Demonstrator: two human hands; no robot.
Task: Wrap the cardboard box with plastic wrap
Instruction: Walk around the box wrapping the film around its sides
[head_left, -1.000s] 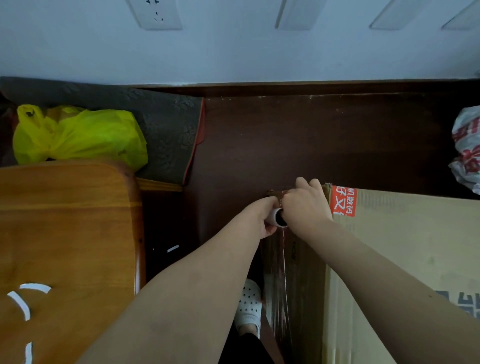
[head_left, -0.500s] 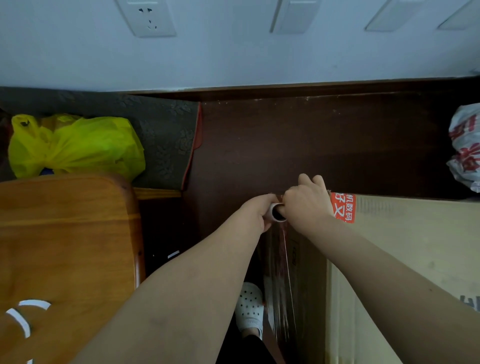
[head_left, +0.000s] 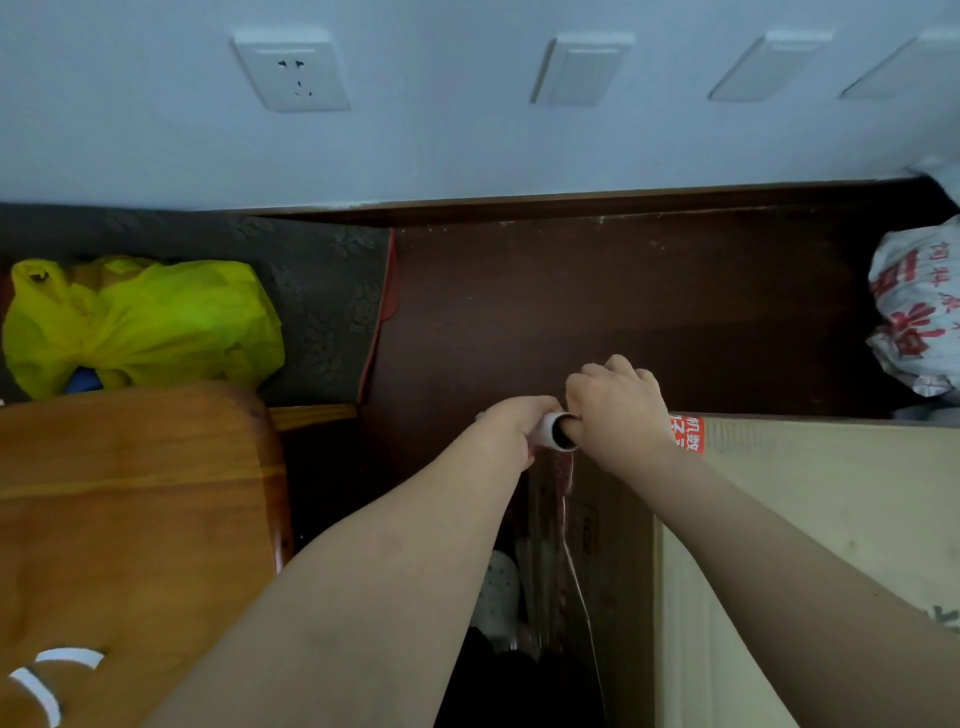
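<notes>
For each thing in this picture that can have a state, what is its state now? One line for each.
left hand: curled round the plastic wrap roll.
right hand: grips the roll at its open core end.
plastic wrap roll: held at the box's top corner, film pulled out.
film: stretched down the cardboard box side.
cardboard box: that side covered, top bare.
yellow bag: bunched closed.
wall socket: nothing plugged in.

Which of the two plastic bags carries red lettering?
The white bag at the right edge; the yellow bag on the left is plain.
</notes>
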